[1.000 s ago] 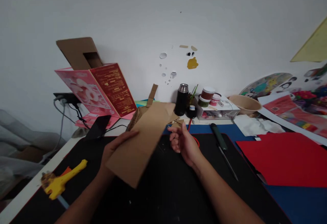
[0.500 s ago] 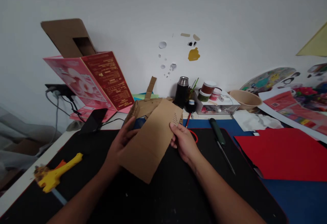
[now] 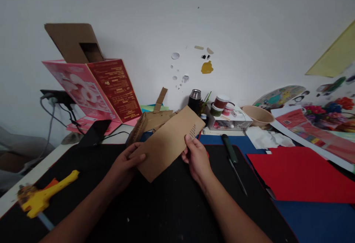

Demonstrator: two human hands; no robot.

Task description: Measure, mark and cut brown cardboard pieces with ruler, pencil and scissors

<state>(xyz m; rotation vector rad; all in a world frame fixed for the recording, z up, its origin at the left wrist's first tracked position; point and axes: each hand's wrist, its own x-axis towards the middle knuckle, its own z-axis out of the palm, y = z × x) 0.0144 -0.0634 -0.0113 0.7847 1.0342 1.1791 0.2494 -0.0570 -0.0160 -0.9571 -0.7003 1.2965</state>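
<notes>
A flat brown cardboard piece hangs tilted above the black mat, held by both my hands. My left hand grips its lower left edge with the thumb on top. My right hand pinches its right edge near some dark printed lines. Behind the sheet lies more folded cardboard with a strip sticking up.
A yellow glue gun lies at the mat's left. A green-handled tool lies right of my hand, beside red paper. A pink and red box, black flask, paint jars and a bowl stand along the wall.
My right hand has taken hold of the cardboard's right edge. The sheet has turned flatter and more sideways, and both hands now hold it.
</notes>
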